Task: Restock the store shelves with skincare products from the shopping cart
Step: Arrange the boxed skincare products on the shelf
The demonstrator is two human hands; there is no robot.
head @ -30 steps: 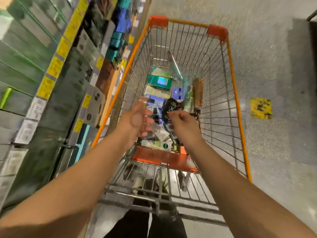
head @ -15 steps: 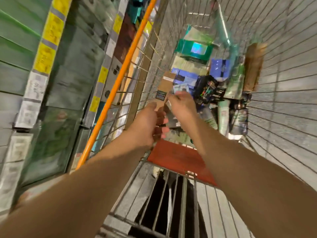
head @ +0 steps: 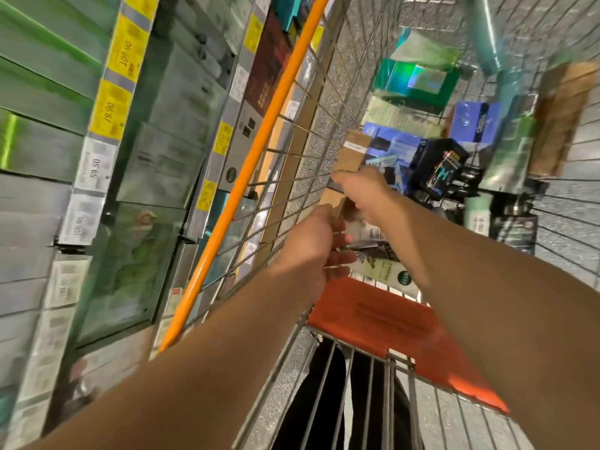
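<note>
At the near left corner of the orange-rimmed wire shopping cart (head: 246, 177), both hands now meet on one long brown cardboard box (head: 352, 151) that stands against the cart's left wall. A second ago they hovered apart over the heap of goods; since then the view has dropped closer and both arms have pushed deeper in. The right hand (head: 367, 193) grips the box about its middle, fingers curled round it, while the left hand (head: 311, 245) holds its near lower end, thumb on the cardboard and the other fingers loosely bent below. The box is still inside the cart, not yet lifted clear. Further in lie the rest of the skincare stock: a green carton (head: 412, 81), blue boxes (head: 474, 120) and a black pack (head: 438, 165). The store shelves (head: 168, 138) with yellow price tags (head: 112, 112) run along the left. I judge the pick is chosen and lifting out comes next.
</note>
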